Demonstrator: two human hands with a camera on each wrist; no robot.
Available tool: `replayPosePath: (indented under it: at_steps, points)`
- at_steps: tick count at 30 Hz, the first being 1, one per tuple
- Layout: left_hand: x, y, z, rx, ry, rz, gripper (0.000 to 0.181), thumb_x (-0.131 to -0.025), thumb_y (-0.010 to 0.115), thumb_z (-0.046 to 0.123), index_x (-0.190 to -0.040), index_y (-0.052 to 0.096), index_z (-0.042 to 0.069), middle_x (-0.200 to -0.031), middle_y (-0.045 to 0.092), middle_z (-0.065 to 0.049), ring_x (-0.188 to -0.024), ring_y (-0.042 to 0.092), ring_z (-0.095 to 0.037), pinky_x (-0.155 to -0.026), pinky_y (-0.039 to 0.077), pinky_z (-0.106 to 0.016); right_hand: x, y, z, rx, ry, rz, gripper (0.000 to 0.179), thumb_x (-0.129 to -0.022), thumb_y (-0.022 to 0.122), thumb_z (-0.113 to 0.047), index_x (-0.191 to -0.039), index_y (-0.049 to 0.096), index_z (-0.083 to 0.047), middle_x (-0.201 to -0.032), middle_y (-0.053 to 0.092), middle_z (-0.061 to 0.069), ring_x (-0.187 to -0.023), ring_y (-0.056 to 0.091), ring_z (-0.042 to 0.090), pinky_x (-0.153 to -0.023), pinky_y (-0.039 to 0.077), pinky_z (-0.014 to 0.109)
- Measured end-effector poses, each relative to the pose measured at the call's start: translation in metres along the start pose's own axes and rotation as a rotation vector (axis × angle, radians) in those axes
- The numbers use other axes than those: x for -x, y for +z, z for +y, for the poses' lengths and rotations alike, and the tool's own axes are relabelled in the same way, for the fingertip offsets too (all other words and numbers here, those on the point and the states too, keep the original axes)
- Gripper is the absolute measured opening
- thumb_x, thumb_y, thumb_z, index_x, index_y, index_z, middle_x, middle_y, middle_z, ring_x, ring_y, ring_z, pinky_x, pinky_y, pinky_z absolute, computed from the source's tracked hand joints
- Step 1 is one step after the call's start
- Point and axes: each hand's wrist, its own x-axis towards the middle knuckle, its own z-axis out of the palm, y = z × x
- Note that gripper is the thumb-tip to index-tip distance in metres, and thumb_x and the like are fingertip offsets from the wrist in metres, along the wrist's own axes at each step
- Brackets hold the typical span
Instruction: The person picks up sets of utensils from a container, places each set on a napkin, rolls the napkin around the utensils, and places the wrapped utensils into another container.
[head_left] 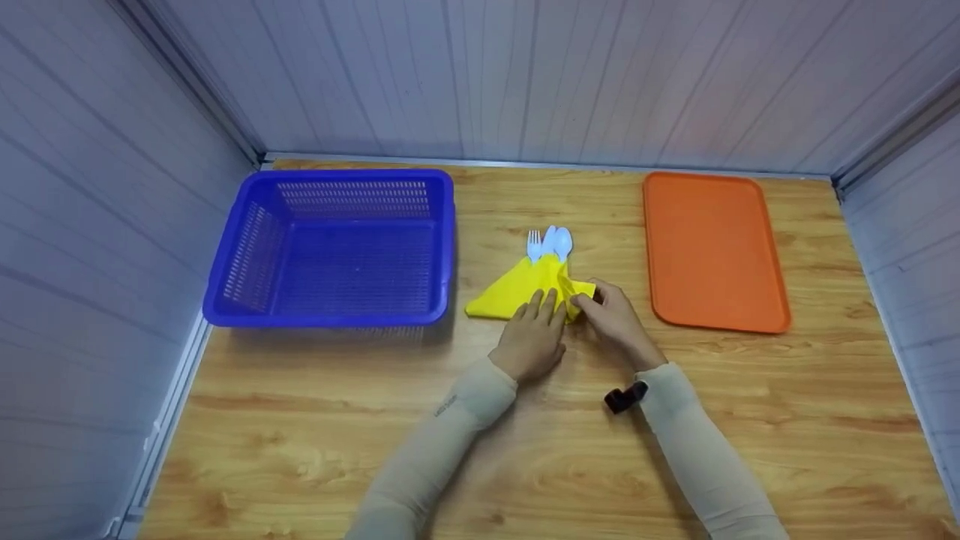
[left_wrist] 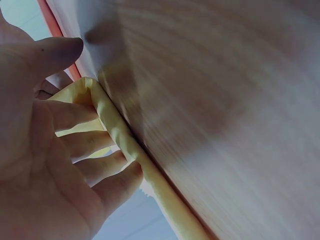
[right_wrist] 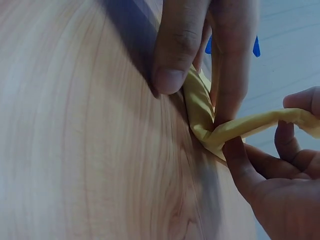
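A yellow napkin (head_left: 510,291) lies folded on the wooden table, wrapped over a white fork (head_left: 534,244), knife (head_left: 549,238) and spoon (head_left: 563,241). Only the upper ends of the cutlery stick out; their handles are hidden in the cloth. My left hand (head_left: 531,337) rests on the napkin with its fingers extended, pressing near the lower edge. At the right side, my right hand (head_left: 616,319) pinches a corner of the napkin between thumb and fingers and holds it raised. The right wrist view shows the lifted yellow fold (right_wrist: 260,122) between those fingers.
A blue plastic basket (head_left: 442,247) with slotted walls stands to the left of the napkin. To the right lies a flat orange tray (head_left: 712,255). Pale panel walls (head_left: 480,82) enclose the table (head_left: 540,465) at the back and both sides.
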Motion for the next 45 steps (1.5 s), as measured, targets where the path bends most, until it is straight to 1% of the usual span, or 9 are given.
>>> replayPosePath:
  at_steps: [11,18,22,27,31,34,38,41,45]
  points:
    - [0.010,0.002,-0.006,-0.039,0.036,0.091,0.070,-0.104,0.048,0.043,-0.158,0.025,0.005,-0.164,0.016,-0.017,-0.149,0.018,-0.033,-0.117,0.026,-0.044,0.002,0.004,-0.006,0.153,-0.020,0.021,0.019,-0.097,0.059,-0.017,-0.105,0.065,-0.001,-0.093,0.063,0.010,-0.083,0.054,0.021,-0.072,0.046,0.031]
    - [0.025,0.002,-0.015,0.016,0.000,0.119,0.066,-0.104,0.049,0.040,-0.154,0.034,0.001,-0.161,0.023,-0.020,-0.148,0.021,-0.037,-0.117,0.024,-0.047,0.004,0.010,-0.010,0.199,-0.013,0.061,0.017,-0.095,0.062,-0.020,-0.099,0.063,-0.004,-0.087,0.059,0.009,-0.080,0.053,0.022,-0.070,0.045,0.033]
    - [0.031,0.005,-0.020,0.040,-0.012,0.121,0.064,-0.103,0.049,0.040,-0.152,0.038,-0.001,-0.157,0.031,-0.022,-0.145,0.028,-0.038,-0.117,0.025,-0.047,0.006,0.014,-0.010,0.173,-0.036,0.081,0.026,-0.095,0.067,-0.029,-0.099,0.064,-0.004,-0.098,0.064,0.011,-0.092,0.060,0.024,-0.082,0.050,0.036]
    - [0.033,0.009,-0.024,0.062,-0.012,0.121,0.064,-0.103,0.050,0.040,-0.151,0.038,-0.001,-0.156,0.034,-0.023,-0.143,0.032,-0.038,-0.116,0.027,-0.046,0.010,0.019,-0.010,0.122,-0.052,0.093,0.040,-0.095,0.067,-0.043,-0.104,0.066,-0.004,-0.116,0.066,0.012,-0.109,0.062,0.025,-0.097,0.048,0.041]
    - [0.034,0.011,-0.025,0.086,-0.017,0.118,0.065,-0.103,0.050,0.040,-0.151,0.037,-0.001,-0.156,0.033,-0.023,-0.143,0.032,-0.038,-0.117,0.026,-0.046,0.011,0.021,-0.008,0.070,-0.053,0.090,0.033,-0.100,0.060,-0.032,-0.112,0.068,-0.002,-0.116,0.066,0.013,-0.105,0.063,0.025,-0.092,0.051,0.041]
    - [0.033,0.013,-0.025,0.104,-0.013,0.137,0.064,-0.102,0.052,0.039,-0.150,0.038,-0.002,-0.155,0.034,-0.023,-0.143,0.033,-0.038,-0.116,0.026,-0.046,0.013,0.022,-0.004,0.110,-0.118,0.085,0.023,-0.101,0.056,-0.013,-0.115,0.067,0.002,-0.116,0.066,0.017,-0.107,0.062,0.029,-0.095,0.050,0.043]
    - [0.033,0.015,-0.026,0.108,0.005,0.179,0.062,-0.102,0.054,0.036,-0.148,0.041,-0.003,-0.153,0.038,-0.024,-0.141,0.036,-0.039,-0.116,0.028,-0.046,0.015,0.025,-0.001,0.191,-0.196,0.091,0.023,-0.097,0.057,0.002,-0.119,0.064,0.004,-0.122,0.064,0.020,-0.117,0.058,0.035,-0.102,0.045,0.046]
    - [0.035,0.014,-0.028,0.113,0.007,0.183,0.061,-0.101,0.054,0.036,-0.147,0.043,-0.003,-0.153,0.038,-0.024,-0.141,0.036,-0.039,-0.116,0.028,-0.046,0.016,0.030,-0.002,0.225,-0.189,0.112,0.026,-0.095,0.060,0.002,-0.121,0.064,0.004,-0.122,0.064,0.021,-0.118,0.058,0.036,-0.101,0.045,0.047]
    - [0.043,0.007,-0.028,0.100,-0.040,0.186,0.059,-0.101,0.054,0.037,-0.144,0.046,-0.003,-0.150,0.042,-0.023,-0.140,0.037,-0.038,-0.116,0.027,-0.046,0.016,0.038,-0.005,0.338,-0.180,0.133,0.028,-0.094,0.063,0.001,-0.121,0.064,0.006,-0.119,0.064,0.022,-0.110,0.060,0.036,-0.096,0.048,0.047]
